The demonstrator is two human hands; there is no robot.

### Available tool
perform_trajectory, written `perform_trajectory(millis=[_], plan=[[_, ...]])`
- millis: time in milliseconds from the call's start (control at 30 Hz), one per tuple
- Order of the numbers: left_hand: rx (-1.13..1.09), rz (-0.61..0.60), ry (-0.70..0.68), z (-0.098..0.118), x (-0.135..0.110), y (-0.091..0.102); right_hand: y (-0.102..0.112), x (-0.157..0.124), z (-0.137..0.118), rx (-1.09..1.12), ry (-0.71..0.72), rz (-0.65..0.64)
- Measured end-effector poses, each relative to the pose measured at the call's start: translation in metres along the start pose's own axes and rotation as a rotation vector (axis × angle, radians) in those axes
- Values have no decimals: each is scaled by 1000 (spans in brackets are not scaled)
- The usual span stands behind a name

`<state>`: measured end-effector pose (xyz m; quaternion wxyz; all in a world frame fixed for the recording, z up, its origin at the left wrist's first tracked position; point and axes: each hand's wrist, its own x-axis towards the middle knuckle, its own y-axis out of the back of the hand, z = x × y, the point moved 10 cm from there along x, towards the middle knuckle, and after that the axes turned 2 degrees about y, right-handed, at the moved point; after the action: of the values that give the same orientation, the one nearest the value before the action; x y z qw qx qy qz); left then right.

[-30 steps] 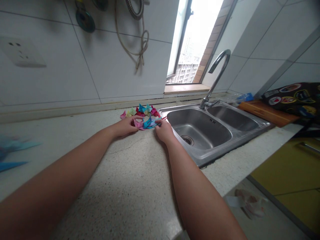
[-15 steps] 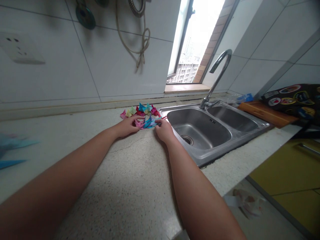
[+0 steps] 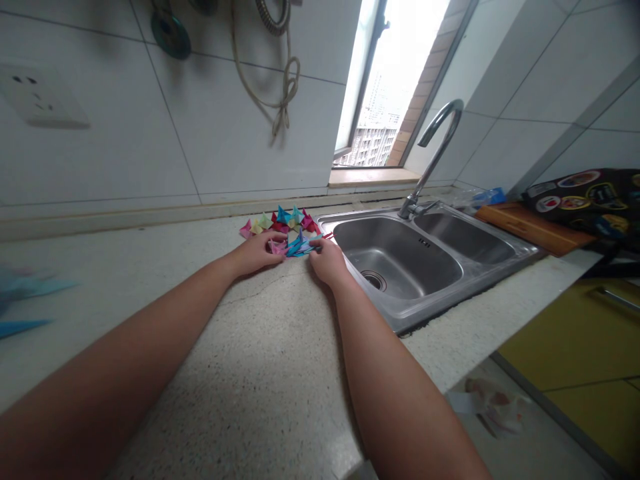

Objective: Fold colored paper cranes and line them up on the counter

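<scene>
Folded paper cranes in several colours lie on the counter beside the sink's left edge. My left hand (image 3: 261, 253) curls round a pink paper crane (image 3: 278, 247) at the left end of the nearer row. Blue paper cranes (image 3: 299, 247) stand tightly together between my two hands. At the right end of that row, my right hand (image 3: 327, 261) is closed with thumb and finger on a light blue paper crane (image 3: 316, 243); its fingertips are partly hidden. Behind them runs a further row of paper cranes (image 3: 283, 216) in pink, yellow, blue and red.
The steel double sink (image 3: 400, 257) with its faucet (image 3: 440, 133) is right of my hands. A wooden board (image 3: 537, 227) and a dark patterned bag (image 3: 590, 200) lie beyond it. Blurred blue paper pieces (image 3: 30, 290) are at the far left of the counter (image 3: 240, 373).
My left hand has shifted slightly right, its fingers closer round the pink crane, which sits nearer the blue ones. My right hand has hardly moved.
</scene>
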<state>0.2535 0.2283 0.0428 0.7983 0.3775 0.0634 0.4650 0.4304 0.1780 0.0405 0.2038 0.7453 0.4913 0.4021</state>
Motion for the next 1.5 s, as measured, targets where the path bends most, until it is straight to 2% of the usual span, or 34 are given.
perform_trajectory(millis=[133,367,633,1100,1500], plan=[[-26,82,43,-5,2,2,0,0,0,4,-5,0],[60,172,59,-9,3,6,0,-1,0,14,-21,2],[-31,148,78,-10,3,5,0,-1,-1,-2,-6,-7],[-125,190,102,-18,6,1,0,-1,-1,-10,-9,-12],[-167,144,54,-7,6,1,1,-1,-2,-2,-31,-18]])
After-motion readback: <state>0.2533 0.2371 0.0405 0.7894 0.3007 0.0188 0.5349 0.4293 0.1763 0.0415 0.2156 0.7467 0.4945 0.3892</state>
